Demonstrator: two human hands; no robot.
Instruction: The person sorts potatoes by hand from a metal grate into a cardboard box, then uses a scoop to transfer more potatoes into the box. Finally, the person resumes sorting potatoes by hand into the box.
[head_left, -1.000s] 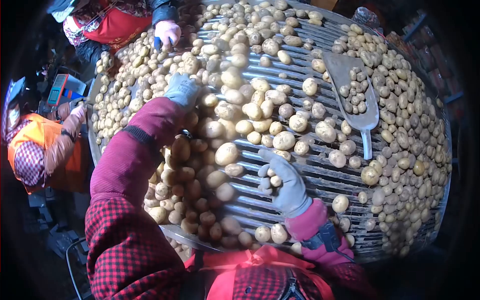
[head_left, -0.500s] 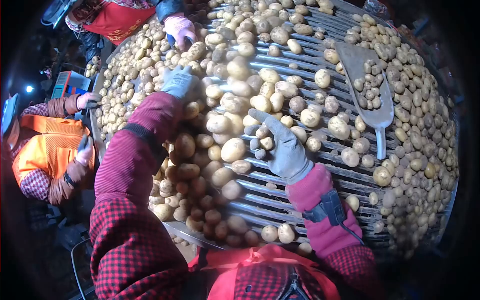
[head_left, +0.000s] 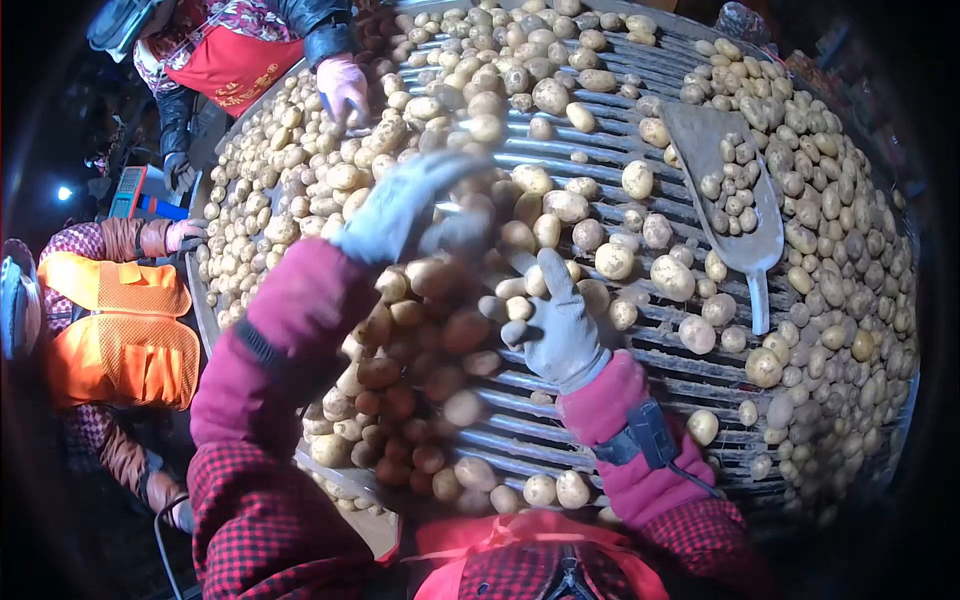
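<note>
Potatoes crowd a slatted metal tabletop in a dark room, with a scoop of small ones at right and a co-worker's orange vest beyond the left edge. The right hand curls around small potatoes; the left hand, blurred, is above others, its grip impossible to tell.

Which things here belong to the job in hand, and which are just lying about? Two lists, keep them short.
Belong to the job:
- potatoes, with left hand blurred above them
- small potatoes in right hand
- slatted table
- scoop, untouched but loaded, so probably

Seemingly just about:
- box with a screen
- bright lamp
</note>
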